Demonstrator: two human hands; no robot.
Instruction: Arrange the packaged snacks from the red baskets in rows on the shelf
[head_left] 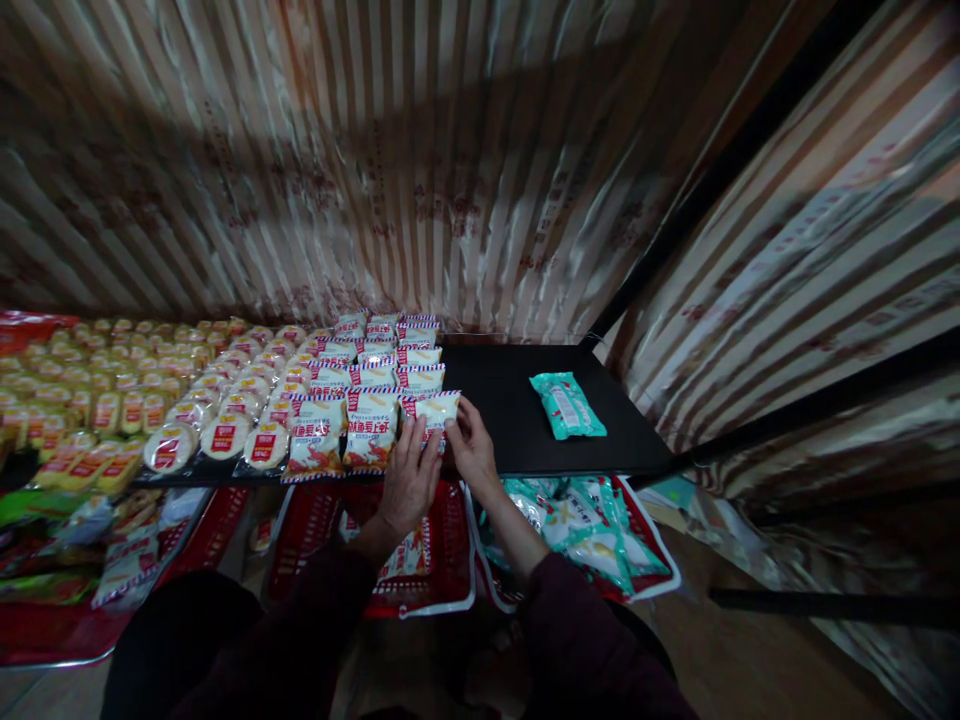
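Observation:
Both my hands are at a white-and-red snack bag (430,408) with a striped top edge, at the front right end of the bag rows. My left hand (412,470) presses its fingers on the bag's lower front. At the bag's right edge, my right hand (471,440) has its fingers curled round the side. Two matching bags stand just left of it, a middle bag (371,430) and an outer bag (315,438). Behind these, more of the same bags lean in rows. Part of the held bag is hidden by my fingers.
On the black shelf (499,410) a teal packet (568,405) lies to the right. Round wrapped crackers (225,437) and small yellow packs (109,410) fill the left. Below stand a red basket (300,540) and another basket (667,585) of teal packets. A black post (675,225) rises at right.

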